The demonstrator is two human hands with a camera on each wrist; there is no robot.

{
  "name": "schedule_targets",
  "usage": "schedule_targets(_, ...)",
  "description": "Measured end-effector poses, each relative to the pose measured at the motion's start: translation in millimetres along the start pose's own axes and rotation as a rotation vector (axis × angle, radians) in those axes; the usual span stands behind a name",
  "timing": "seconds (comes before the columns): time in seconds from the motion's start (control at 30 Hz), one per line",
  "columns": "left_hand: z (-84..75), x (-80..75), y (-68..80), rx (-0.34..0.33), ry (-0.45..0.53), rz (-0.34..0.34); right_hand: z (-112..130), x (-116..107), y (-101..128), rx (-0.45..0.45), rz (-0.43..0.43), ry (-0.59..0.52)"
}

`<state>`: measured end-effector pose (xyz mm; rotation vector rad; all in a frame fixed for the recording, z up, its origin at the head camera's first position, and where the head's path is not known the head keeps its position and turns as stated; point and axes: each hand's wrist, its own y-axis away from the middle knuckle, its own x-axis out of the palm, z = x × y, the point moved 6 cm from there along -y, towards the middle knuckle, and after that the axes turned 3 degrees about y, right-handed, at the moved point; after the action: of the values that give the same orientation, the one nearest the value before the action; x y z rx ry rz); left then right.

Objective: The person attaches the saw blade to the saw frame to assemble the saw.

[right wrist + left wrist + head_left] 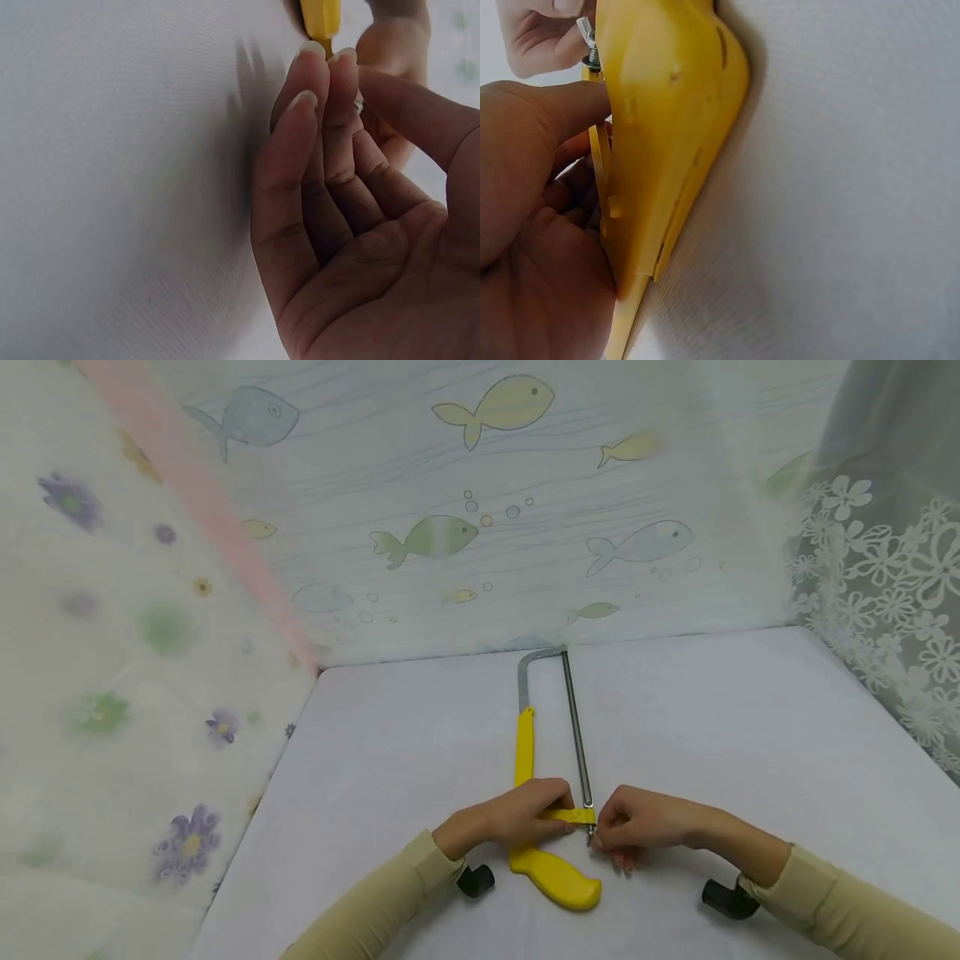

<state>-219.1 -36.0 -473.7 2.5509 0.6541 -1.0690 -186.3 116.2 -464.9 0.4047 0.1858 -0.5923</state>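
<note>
A hacksaw with a yellow frame lies flat on the white table, its thin metal blade pointing away from me. My left hand grips the yellow frame just above the pistol handle, fingers curled over it. In the left wrist view the handle fills the frame beside my left hand. My right hand pinches the small metal wing nut at the blade's near end. The right wrist view shows my right hand with thumb and forefinger closed on the nut.
A fish-print cloth wall stands behind the table, a floral cloth on the left and a lace curtain on the right. Black wrist mounts sit under both sleeves.
</note>
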Motion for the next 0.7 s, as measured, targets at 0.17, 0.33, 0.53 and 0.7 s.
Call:
schedule_targets(0.17,-0.3,-0.6,0.7,-0.009,-0.005,-0.002,2.5,-5.1,1.9,-0.041,0.028,-0.006)
schedule_targets(0.33,-2.2,-1.4,0.8,-0.005,-0.009,-0.005,4.6,-4.6,0.9,-0.068,0.049,-0.027)
schedule_targets(0.53,-3.5,-1.1,0.4,0.006,-0.001,-0.005,2.4,-1.9,-2.4,-0.075,0.047,-0.032)
schedule_targets(0.7,-2.7,-0.3,0.1,0.0,-0.002,-0.005,-0.5,0.1,-3.7,-0.041,0.021,-0.016)
